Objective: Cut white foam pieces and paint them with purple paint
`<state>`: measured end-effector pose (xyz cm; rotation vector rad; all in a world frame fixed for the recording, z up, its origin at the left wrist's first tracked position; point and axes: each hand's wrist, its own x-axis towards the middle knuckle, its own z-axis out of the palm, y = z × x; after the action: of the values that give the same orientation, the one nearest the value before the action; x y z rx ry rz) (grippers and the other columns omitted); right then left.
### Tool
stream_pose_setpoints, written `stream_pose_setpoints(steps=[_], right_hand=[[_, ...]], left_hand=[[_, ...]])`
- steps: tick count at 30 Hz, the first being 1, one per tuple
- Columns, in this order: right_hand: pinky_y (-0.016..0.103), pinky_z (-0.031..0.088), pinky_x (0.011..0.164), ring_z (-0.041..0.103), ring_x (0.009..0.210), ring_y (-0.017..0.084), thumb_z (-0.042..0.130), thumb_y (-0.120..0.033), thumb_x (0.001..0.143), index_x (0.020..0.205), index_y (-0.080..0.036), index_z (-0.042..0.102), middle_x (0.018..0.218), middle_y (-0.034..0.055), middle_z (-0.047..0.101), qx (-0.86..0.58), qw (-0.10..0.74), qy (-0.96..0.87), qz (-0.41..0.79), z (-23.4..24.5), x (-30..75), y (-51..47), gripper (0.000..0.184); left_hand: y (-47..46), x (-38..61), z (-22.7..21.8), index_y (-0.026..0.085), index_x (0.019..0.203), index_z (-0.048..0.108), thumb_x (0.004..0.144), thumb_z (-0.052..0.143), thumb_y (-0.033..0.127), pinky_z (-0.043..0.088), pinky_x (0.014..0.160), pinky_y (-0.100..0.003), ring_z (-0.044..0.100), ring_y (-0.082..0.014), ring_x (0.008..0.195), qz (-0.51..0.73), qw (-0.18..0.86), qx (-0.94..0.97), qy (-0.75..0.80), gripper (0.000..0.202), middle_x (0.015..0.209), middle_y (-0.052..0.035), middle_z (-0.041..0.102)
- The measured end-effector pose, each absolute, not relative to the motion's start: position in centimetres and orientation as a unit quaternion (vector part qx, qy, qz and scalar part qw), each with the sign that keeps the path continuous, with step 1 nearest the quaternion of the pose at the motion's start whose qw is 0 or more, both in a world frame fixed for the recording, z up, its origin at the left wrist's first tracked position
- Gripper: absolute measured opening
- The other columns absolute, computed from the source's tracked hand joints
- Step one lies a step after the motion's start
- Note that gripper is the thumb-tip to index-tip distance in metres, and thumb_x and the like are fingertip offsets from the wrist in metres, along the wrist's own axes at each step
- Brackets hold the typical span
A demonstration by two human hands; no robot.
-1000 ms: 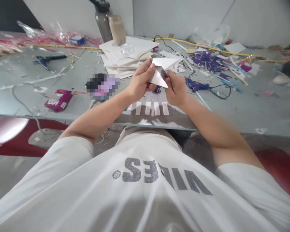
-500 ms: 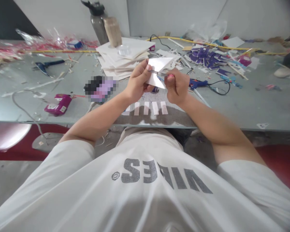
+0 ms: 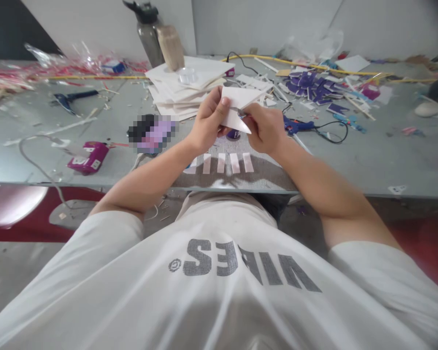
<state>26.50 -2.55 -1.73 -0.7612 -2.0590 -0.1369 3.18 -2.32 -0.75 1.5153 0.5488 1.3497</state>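
Above the table's near edge my left hand is closed on a white sheet piece with pointed corners, thumb on top. My right hand is closed too, and a thin blade or cutter tip shows at its fingertips against the sheet's lower part. I cannot make out the tool fully. Below the hands lies a grey mat with several white strips in a row.
A stack of white boards holds a clear tape roll. Behind it stand a bottle and a tan cylinder. A blue glue gun with black cord lies right, purple scraps beyond, a pink box left.
My right hand turned from a raised fist to a lower, flatter grip at the sheet's lower corner. The sheet stayed in my left hand; the camera tilted slightly between the earliest frame and now.
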Motion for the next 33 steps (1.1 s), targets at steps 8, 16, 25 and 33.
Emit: stream_pose_setpoints(steps=[8, 16, 25, 33], right_hand=[[0.043, 0.055, 0.084, 0.072, 0.084, 0.025, 0.035, -0.084, 0.127, 0.121, -0.032, 0.082, 0.097, 0.005, 0.077, -0.308, 0.451, -0.837, -0.035, -1.4, 26.3, -2.8, 0.07], [0.055, 0.063, 0.085, 0.069, 0.082, 0.033, 0.043, -0.115, 0.103, 0.099, -0.038, 0.078, 0.081, 0.0054, 0.064, -0.336, 0.546, -0.764, 0.076, -1.6, 26.1, -3.7, 0.084], [0.043, 0.057, 0.057, 0.06, 0.064, 0.022, 0.091, -0.104, 0.082, 0.084, -0.033, 0.069, 0.069, -0.0024, 0.057, -0.26, 0.569, -0.724, 0.291, -1.2, 24.1, -3.0, 0.074], [0.047, 0.062, 0.059, 0.06, 0.067, 0.022, 0.095, -0.099, 0.077, 0.089, -0.034, 0.064, 0.075, -0.0012, 0.065, -0.285, 0.588, -0.667, 0.36, -1.0, 22.7, -3.8, 0.073]], left_hand=[[-3.3, 3.5, -0.5, 0.03, 0.111, 0.07, 0.115, 0.089, 0.072, 0.041, 0.046, -0.024, 0.054, -0.01, 0.051, 0.559, 0.486, 0.643, 0.198, 0.047, 0.073, 0.0082, 0.058], [-3.7, 3.9, -0.3, 0.034, 0.114, 0.07, 0.118, 0.086, 0.065, 0.042, 0.042, -0.026, 0.052, -0.0108, 0.053, 0.581, 0.491, 0.623, 0.18, 0.035, 0.079, 0.0056, 0.063], [-4.1, 3.5, -0.8, 0.033, 0.11, 0.063, 0.115, 0.091, 0.065, 0.049, 0.055, -0.025, 0.061, -0.013, 0.057, 0.563, 0.424, 0.669, 0.236, 0.043, 0.077, 0.008, 0.061], [-4.6, 3.6, -0.9, 0.032, 0.11, 0.066, 0.108, 0.1, 0.064, 0.052, 0.062, -0.029, 0.067, -0.016, 0.066, 0.574, 0.421, 0.661, 0.238, 0.047, 0.082, 0.005, 0.062]])
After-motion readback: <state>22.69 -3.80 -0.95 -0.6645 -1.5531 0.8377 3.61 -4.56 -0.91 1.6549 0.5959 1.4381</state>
